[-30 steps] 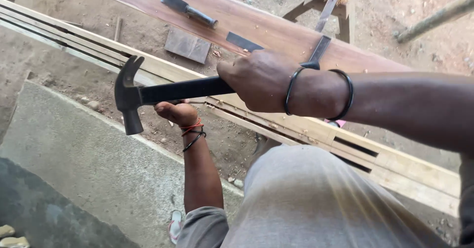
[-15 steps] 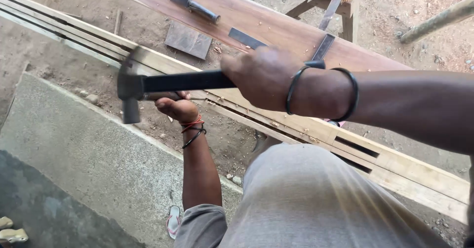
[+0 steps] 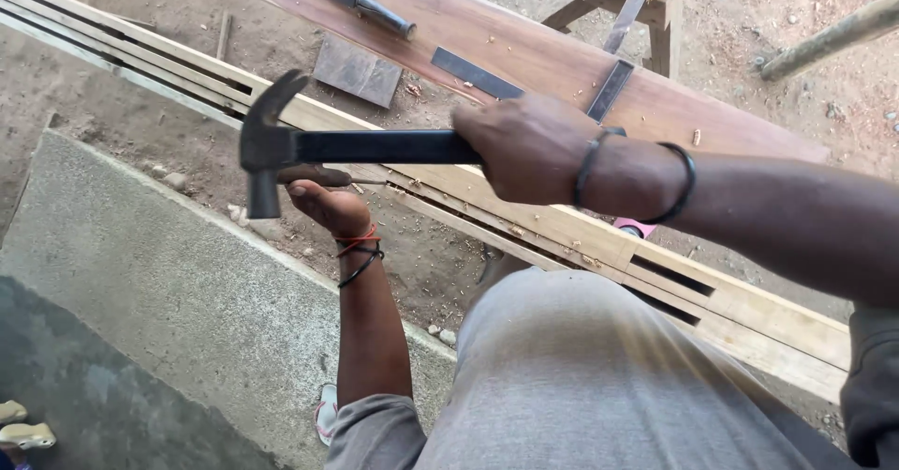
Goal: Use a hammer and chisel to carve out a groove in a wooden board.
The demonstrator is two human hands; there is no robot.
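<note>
My right hand grips the black handle of a claw hammer, its head raised just left of and above my left hand. My left hand is below the hammer, fingers pinched on a thin nail held against the side of a long pale wooden frame. Both wrists wear dark bands; the left also has a red cord.
A reddish plank lies behind the frame with a chisel, a metal square and a small wood block. A concrete slab sits lower left. Sandy ground and a sawhorse lie beyond.
The hammer has swung up and slightly back from its lower position near the left hand. The left hand keeps holding the nail at the frame.
</note>
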